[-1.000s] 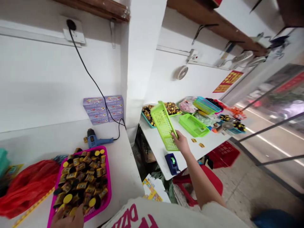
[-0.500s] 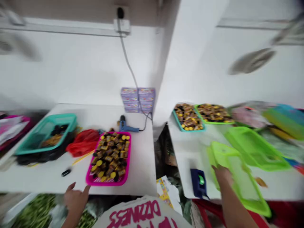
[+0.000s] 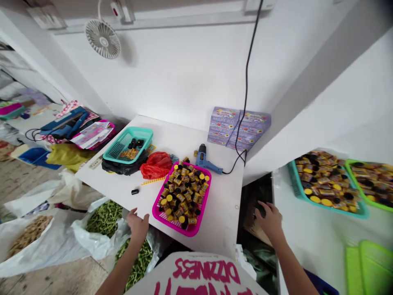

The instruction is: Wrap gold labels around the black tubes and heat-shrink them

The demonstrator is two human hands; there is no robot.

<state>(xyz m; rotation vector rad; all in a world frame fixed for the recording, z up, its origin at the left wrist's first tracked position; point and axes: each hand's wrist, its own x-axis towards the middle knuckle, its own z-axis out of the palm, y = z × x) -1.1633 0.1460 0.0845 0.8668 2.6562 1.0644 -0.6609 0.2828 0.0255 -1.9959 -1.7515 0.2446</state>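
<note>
Left grip point(image 3: 138, 225) open, empty, 7 o'clock at surface point(image 3: 221, 221) edge | right grip point(image 3: 268, 221) open, nothing held that I can see, 5 o'clock over dark gap point(image 3: 254, 192) | pink tray point(image 3: 170, 224) of capped bottles point(image 3: 184, 196) 6 o'clock, just beside left grip

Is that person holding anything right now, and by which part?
Nothing seems held: the left hand is open at the white table's edge, the right hand spread open over the gap.
</note>
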